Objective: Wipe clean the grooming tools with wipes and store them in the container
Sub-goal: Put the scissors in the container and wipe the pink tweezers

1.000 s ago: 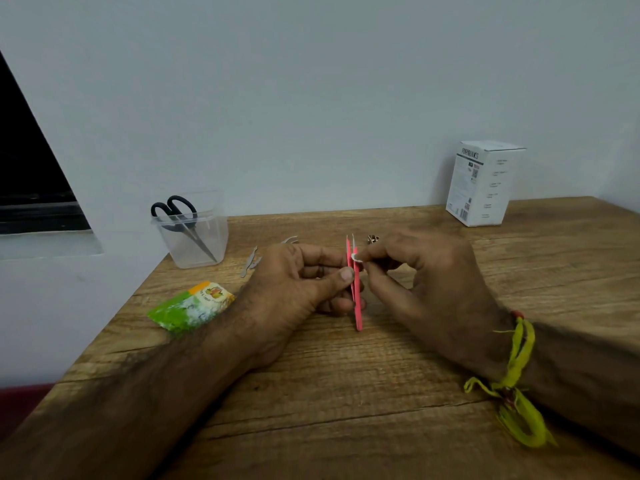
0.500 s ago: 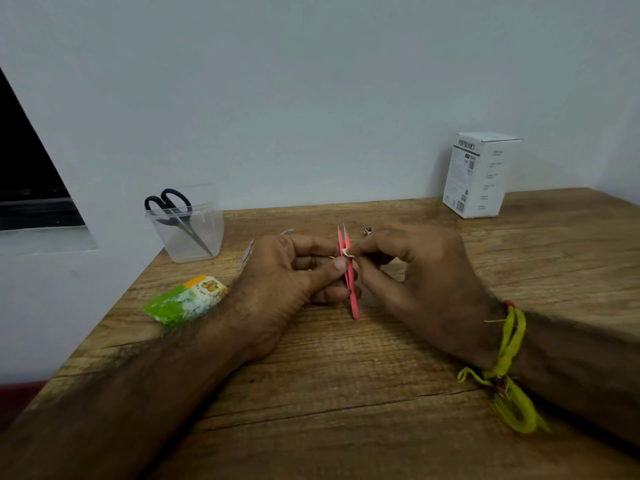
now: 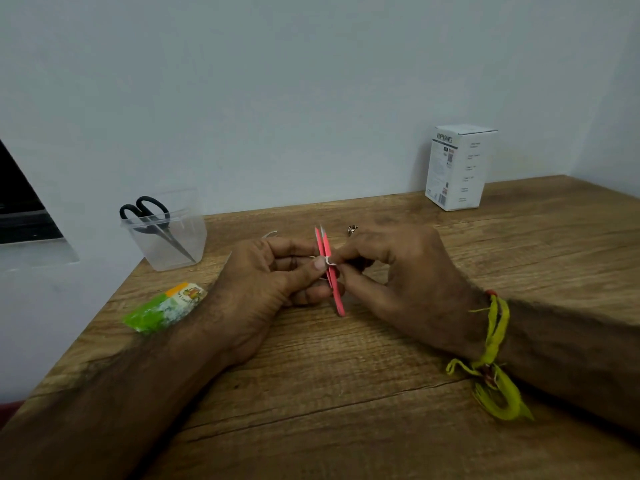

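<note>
Pink tweezers stand nearly upright over the middle of the wooden table, tips pointing away from me. My left hand grips them from the left, thumb against the pink arm. My right hand pinches a small white bit of wipe against the tweezers. A clear plastic container at the back left holds black-handled scissors. A green and orange wipes packet lies left of my left wrist.
A white cardboard box stands at the back right by the wall. Small metal tools lie behind my hands: a shiny one and a thin curved one. The table's left edge runs diagonally past the packet.
The view has shifted slightly. Both hands keep their hold on the tweezers; the white bit of wipe sits a little lower along the pink arm than before.
</note>
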`<control>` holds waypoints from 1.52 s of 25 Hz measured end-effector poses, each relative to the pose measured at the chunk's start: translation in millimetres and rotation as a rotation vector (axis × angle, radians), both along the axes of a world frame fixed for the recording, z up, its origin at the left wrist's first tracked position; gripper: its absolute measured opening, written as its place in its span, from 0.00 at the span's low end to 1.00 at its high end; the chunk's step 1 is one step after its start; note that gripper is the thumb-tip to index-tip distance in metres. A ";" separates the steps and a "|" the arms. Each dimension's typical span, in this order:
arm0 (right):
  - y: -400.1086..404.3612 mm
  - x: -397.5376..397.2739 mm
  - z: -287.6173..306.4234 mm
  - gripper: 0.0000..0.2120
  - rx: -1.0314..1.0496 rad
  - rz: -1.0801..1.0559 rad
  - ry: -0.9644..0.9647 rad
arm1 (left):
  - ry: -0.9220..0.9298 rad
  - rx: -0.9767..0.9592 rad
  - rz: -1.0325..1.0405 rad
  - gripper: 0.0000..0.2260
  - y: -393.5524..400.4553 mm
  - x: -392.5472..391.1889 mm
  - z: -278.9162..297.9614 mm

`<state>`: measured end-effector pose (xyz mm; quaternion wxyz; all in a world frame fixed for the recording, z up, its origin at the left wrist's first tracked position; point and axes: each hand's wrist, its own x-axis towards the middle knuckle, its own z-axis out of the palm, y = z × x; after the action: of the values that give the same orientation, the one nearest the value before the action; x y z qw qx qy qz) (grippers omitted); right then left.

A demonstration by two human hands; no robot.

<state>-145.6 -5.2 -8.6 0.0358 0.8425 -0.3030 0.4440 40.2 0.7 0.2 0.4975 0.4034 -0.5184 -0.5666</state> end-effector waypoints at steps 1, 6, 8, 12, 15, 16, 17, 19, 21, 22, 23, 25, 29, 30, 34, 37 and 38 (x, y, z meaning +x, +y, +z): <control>-0.1 -0.1 0.0 0.05 -0.005 -0.004 0.001 | 0.010 0.009 0.003 0.12 -0.1 0.3 0.4; 2.3 -0.7 -1.1 0.06 -0.003 0.007 0.023 | 0.042 0.043 0.033 0.14 -2.4 1.6 0.3; 2.5 0.5 -0.9 0.07 -0.009 0.007 0.030 | 0.048 0.048 0.053 0.15 -3.4 2.9 0.5; 2.6 -1.5 0.1 0.07 -0.002 -0.002 0.033 | -0.016 -0.002 0.072 0.12 -2.7 -0.2 -0.5; 3.2 -1.1 -0.6 0.07 -0.008 0.006 0.043 | -0.027 -0.025 0.085 0.06 -4.0 0.4 -1.7; 3.7 -0.8 -1.2 0.06 -0.010 0.019 0.065 | -0.028 -0.024 0.090 0.06 -4.4 0.4 -2.1; 3.9 -0.9 -1.9 0.06 -0.009 0.028 0.085 | -0.029 -0.021 0.094 0.06 -4.3 -0.1 -2.1; 3.5 -2.2 -1.6 0.06 0.004 0.022 0.090 | -0.027 -0.013 0.097 0.05 -3.8 -0.1 -2.0; 4.1 -2.1 -0.6 0.06 0.013 0.015 0.083 | -0.043 -0.013 0.103 0.05 -4.0 0.4 -1.8; 4.9 -0.9 -0.5 0.06 0.013 0.026 0.102 | -0.055 -0.016 0.106 0.05 -4.4 1.1 -1.9; 5.8 -0.1 -1.0 0.05 0.010 0.036 0.132 | -0.065 -0.019 0.103 0.05 -4.7 0.9 -2.1; 6.5 0.1 -1.1 0.04 0.012 0.032 0.163 | -0.078 -0.016 0.100 0.05 -4.9 0.9 -2.0; 6.2 -1.8 -0.5 0.04 0.052 0.051 0.162 | -0.082 -0.012 0.107 0.05 -4.9 0.4 -1.0; 6.6 -1.7 -0.5 0.04 0.062 0.051 0.179 | -0.076 -0.011 0.109 0.05 -4.6 0.1 -0.8; 6.6 -1.3 1.0 0.05 0.112 0.060 0.198 | -0.080 -0.019 0.122 0.05 -4.4 1.4 0.3; 6.4 -2.1 1.3 0.05 0.144 0.078 0.210 | -0.061 -0.012 0.116 0.05 -3.7 -0.2 0.7; 6.8 -2.7 1.4 0.05 0.155 0.071 0.209 | -0.057 -0.011 0.116 0.04 -3.1 -0.5 1.0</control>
<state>-148.3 1.6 -7.2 -0.0139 0.8945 -0.3010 0.3301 39.7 -2.4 1.2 0.5168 0.4462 -0.5111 -0.5222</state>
